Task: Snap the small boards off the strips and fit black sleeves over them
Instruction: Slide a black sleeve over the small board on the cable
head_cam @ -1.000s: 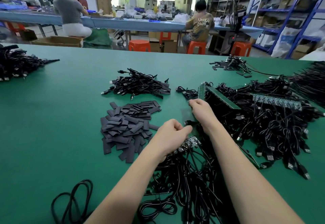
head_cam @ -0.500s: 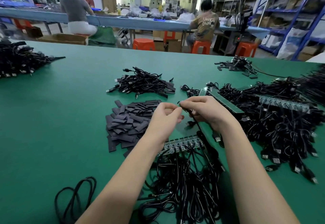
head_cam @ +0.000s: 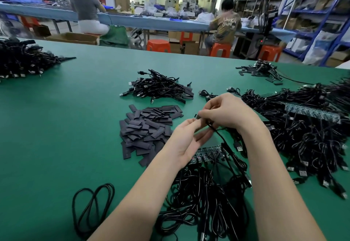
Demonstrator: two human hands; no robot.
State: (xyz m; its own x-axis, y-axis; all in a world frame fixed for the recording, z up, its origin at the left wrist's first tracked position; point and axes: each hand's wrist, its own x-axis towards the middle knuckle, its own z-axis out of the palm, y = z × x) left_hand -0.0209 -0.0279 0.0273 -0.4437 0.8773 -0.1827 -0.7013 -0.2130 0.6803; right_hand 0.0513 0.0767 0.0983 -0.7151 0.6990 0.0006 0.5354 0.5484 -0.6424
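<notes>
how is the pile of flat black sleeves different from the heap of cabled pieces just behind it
The pile of flat black sleeves is matte, short rectangular strips lying loosely overlapped; the heap of cabled pieces is a glossy tangle of thin wires with metal plugs sticking out. The sleeves lie nearer the person, just left of the left hand; the heap sits farther back. Both are black and rest on the green table.

My green table (head_cam: 56,136) carries several heaps. Flat black sleeves (head_cam: 147,129) lie piled left of centre. Beyond them, a small bundle of black USB cables (head_cam: 159,87). A big cable tangle (head_cam: 303,127) covers the right side, with a green board strip (head_cam: 312,112) lying in it. Nearest me, another strip (head_cam: 208,152) sits atop its own wired cables (head_cam: 204,203). One coiled cable (head_cam: 92,204) lies alone, near left. Far-left corner: more cables (head_cam: 22,59) (connectors barely legible). Far right: a small cluster (head_cam: 263,69).
</notes>
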